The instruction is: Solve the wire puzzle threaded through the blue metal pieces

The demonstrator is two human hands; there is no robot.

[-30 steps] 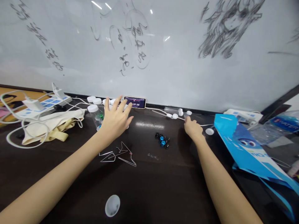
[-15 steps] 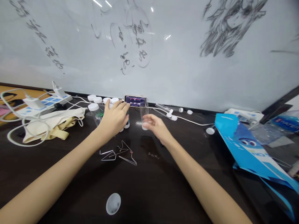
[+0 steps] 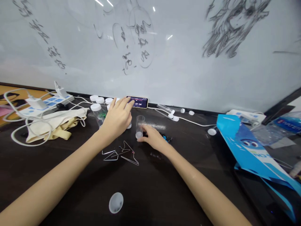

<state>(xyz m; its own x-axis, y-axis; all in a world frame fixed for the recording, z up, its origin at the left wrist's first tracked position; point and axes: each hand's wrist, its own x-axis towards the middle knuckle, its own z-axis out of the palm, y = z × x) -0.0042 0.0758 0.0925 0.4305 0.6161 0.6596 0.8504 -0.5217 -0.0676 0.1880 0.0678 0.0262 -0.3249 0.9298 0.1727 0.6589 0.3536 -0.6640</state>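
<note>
My right hand (image 3: 151,137) has its thumb and fingers at the lower part of a clear open-topped tube (image 3: 140,125), which stands upright with a white base. Over the group of white-capped tubes (image 3: 96,108) at the back left is my left hand (image 3: 118,116), fingers bent downward; what lies under its fingertips is hidden. One capped tube beside it holds something green. In front of both hands lie several bent metal wires (image 3: 122,153). Small black and blue pieces (image 3: 166,137) sit just behind my right wrist.
A phone (image 3: 140,102) showing a timer leans at the whiteboard. Clear tubes (image 3: 164,108) and white caps lie back right. Cables, a power strip (image 3: 50,102) and a cloth bag (image 3: 42,125) are left, a blue bag (image 3: 244,144) right, a white round lid (image 3: 116,202) near the front.
My right hand has brought the clear tube nearer and slightly left, down from in front of the phone. The black and blue pieces have come into view. My left hand has barely moved.
</note>
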